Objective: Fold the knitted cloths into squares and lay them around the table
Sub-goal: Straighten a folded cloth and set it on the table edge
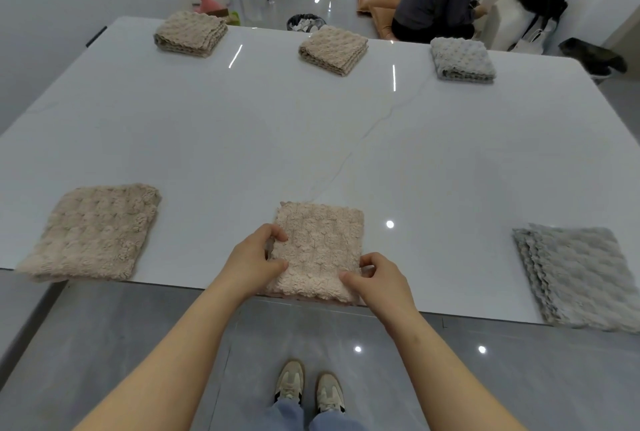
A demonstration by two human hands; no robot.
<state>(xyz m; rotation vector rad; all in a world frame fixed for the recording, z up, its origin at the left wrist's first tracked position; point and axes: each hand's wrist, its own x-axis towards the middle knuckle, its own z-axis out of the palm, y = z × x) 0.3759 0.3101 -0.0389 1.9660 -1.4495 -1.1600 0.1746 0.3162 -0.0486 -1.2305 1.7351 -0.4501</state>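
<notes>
Along the tabletop's (242, 136) near edge lies a beige cloth (93, 233) at left; mid-edge, the left hand (254, 257) pinches the pink cloth (320, 247) by its left side, the right hand (377, 278) by its near-right corner; a grey cloth (581, 274) lies right. Past the far edge, a bin (304, 22) holds pale scraps.

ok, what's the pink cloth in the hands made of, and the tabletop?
The pink cloth looks like thick, soft knitted yarn, perhaps chenille or fleece-like: raised bobble rows, fuzzy edges, matte surface. The tabletop looks like a hard, glossy white slab, perhaps stone or a marble-look laminate: sharp light reflections and a thin grey vein across it. Which one, the picture cannot settle.
</notes>
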